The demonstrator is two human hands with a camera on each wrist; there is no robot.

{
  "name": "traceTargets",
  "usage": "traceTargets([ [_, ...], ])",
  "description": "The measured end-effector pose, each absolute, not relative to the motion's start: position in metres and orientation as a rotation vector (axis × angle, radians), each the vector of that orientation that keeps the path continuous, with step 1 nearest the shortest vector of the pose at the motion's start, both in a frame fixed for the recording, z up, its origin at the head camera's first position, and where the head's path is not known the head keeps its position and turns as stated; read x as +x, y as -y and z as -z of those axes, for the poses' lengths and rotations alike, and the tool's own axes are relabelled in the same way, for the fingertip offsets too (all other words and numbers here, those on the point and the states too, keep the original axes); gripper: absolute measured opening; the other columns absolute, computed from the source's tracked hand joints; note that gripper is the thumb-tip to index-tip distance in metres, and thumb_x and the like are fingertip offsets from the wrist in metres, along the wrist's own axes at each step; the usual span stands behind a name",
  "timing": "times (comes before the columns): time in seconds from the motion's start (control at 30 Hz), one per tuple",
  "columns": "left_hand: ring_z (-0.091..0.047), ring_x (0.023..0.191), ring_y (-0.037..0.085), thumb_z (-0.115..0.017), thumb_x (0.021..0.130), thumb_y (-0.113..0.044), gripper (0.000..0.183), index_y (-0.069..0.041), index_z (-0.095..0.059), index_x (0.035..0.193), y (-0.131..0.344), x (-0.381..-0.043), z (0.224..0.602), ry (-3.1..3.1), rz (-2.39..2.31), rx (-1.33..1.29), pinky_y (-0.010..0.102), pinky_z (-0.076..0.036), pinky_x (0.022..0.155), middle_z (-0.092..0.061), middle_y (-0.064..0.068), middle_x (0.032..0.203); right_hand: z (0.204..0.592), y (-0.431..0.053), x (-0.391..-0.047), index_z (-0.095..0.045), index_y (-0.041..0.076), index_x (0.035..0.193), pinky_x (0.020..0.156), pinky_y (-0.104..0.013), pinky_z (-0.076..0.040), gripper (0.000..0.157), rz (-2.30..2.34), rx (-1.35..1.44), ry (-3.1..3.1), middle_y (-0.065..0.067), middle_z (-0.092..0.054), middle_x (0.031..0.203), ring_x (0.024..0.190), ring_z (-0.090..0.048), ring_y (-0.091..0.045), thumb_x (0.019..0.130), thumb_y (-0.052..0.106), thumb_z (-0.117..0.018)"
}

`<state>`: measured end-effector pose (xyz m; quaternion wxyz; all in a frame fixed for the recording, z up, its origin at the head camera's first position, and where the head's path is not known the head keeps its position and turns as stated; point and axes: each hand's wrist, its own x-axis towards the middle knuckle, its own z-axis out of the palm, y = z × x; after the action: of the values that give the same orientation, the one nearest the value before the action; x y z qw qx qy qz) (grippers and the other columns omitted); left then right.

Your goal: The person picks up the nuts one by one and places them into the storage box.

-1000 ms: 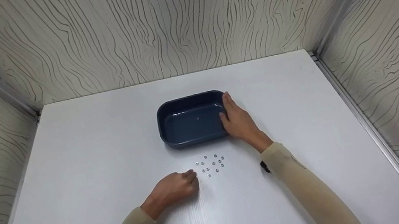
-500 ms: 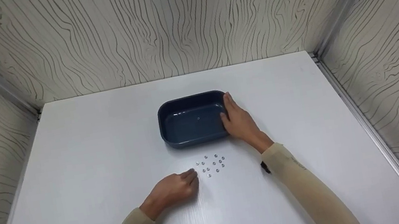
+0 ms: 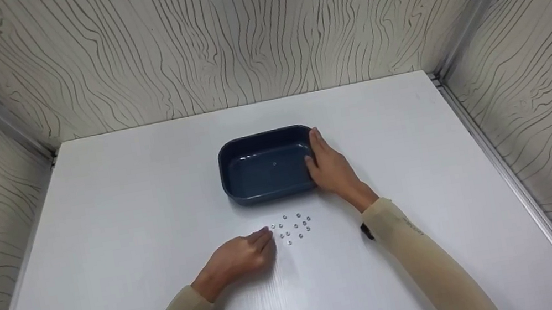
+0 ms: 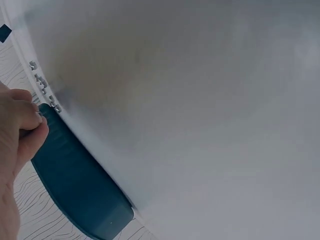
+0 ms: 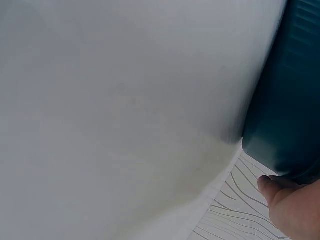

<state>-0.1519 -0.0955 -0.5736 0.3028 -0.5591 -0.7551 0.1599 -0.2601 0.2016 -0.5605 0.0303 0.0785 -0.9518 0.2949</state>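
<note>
In the head view, a dark blue rectangular bin (image 3: 272, 196) stands on the table, with one small nut (image 3: 274, 164) on its floor. My right hand (image 3: 333, 169) grips the bin's right end, thumb over the rim and fingers along the outside. Several small metal nuts (image 3: 296, 225) lie scattered in front of the bin. Just left of them is my left hand (image 3: 240, 257), its fingers curled. The left wrist view shows thumb and forefinger pinching a small shiny nut (image 4: 39, 114), mostly hidden by the fingertips.
The white table (image 3: 138, 200) carries the bin and nuts. Panels with a wood-grain pattern (image 3: 233, 33) rise at the back and both sides, with metal rails (image 3: 509, 172) along the edges.
My left hand has shifted slightly up and away from me, its fingertips now closer to the leftmost loose nut. The right hand and the bin have stayed in place.
</note>
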Motion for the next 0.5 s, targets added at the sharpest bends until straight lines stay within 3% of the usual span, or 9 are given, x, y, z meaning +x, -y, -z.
traceTargets([
  [0.5, -0.076, 0.111, 0.011, -0.078, 0.082, -0.007, 0.034, -0.010, -0.080, 0.116, 0.0886, -0.1542, 0.5673, 2.013, -0.364, -1.440, 0.022, -0.064, 0.080, -0.080, 0.004, 0.119, 0.5612, -0.2014, -0.2587, -0.016, -0.002, 0.165, 0.130, -0.050, -0.033, 0.070, -0.917, 0.263, 2.905, -0.022, -0.018, 0.175, 0.158, -0.032, -0.038, 0.110, 0.023, -0.049],
])
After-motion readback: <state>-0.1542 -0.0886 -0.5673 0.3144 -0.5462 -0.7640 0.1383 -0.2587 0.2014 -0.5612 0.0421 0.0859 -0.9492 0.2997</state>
